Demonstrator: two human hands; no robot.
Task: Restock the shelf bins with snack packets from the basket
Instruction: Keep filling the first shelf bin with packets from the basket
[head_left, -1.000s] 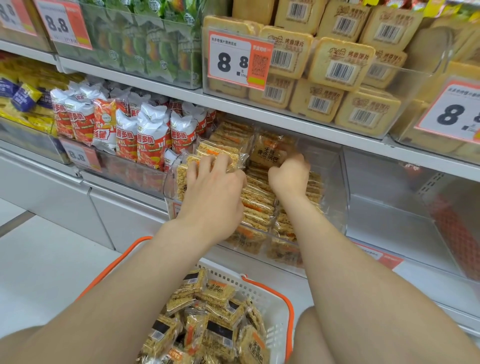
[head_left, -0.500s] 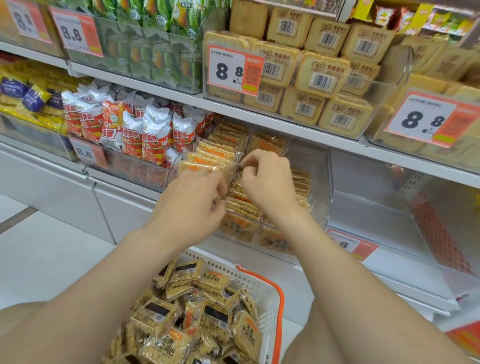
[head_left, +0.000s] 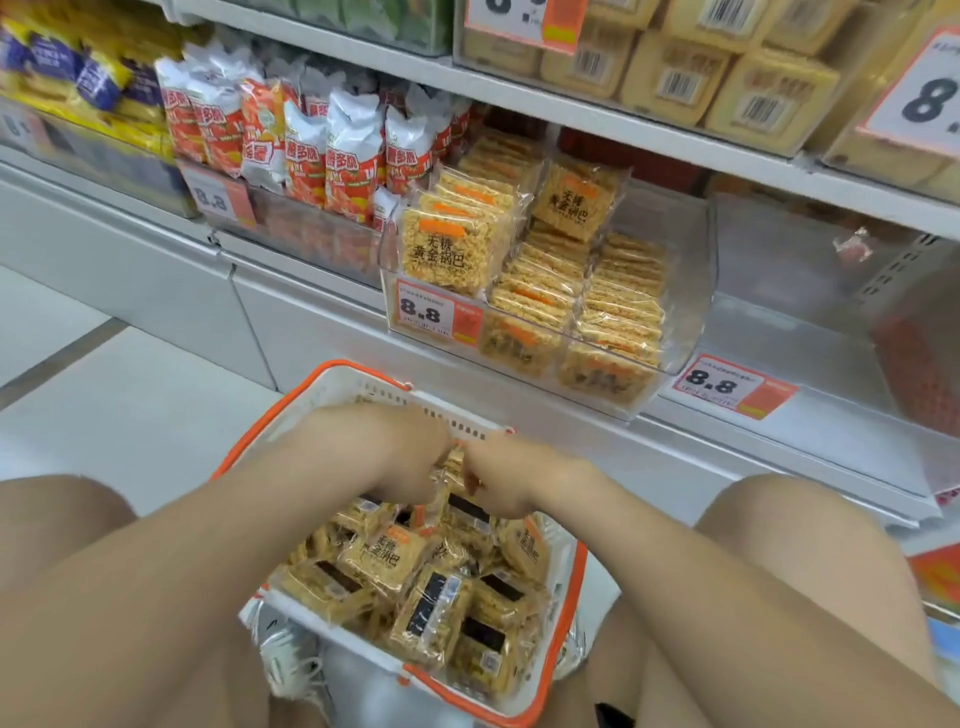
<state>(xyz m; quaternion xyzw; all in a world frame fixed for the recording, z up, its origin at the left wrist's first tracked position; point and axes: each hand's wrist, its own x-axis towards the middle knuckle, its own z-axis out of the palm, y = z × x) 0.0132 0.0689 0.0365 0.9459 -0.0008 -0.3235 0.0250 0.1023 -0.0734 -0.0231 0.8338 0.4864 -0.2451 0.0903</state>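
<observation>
**shelfnoob:** ok, how do you load up from the basket without dropping half of it?

**me:** right now the basket (head_left: 358, 382) is on the floor right in front of me; both hands are down in it near the far rim, knuckles up. My left hand (head_left: 405, 457) and right hand (head_left: 506, 480) are almost touching, fingers curled down onto a packet (head_left: 453, 465) bunched between them; whether there's more than one in that grab I can't tell, my own hands hide it. The rest of the snack packets (head_left: 384, 558) lie loose and every which way below.

**shelfnoob:** and the trick is?

**me:** I'd say square the bunch up before lifting; same face forward, edges level, so it goes in as one block. The shelf bin (head_left: 691, 291) is straight ahead, above the basket and only partly full; there's an upright row (head_left: 439, 254) on the left above the price tag (head_left: 426, 314) and lower stacks on the right, with room on top there. So I reckon: lift clear of the rim, go over the bin's front lip rather than into it, and don't squeeze; these look like crunchy squares in thin film, probably easy to crack. Also stay clear of the red-and-white bags (head_left: 306, 145) next door.
</observation>
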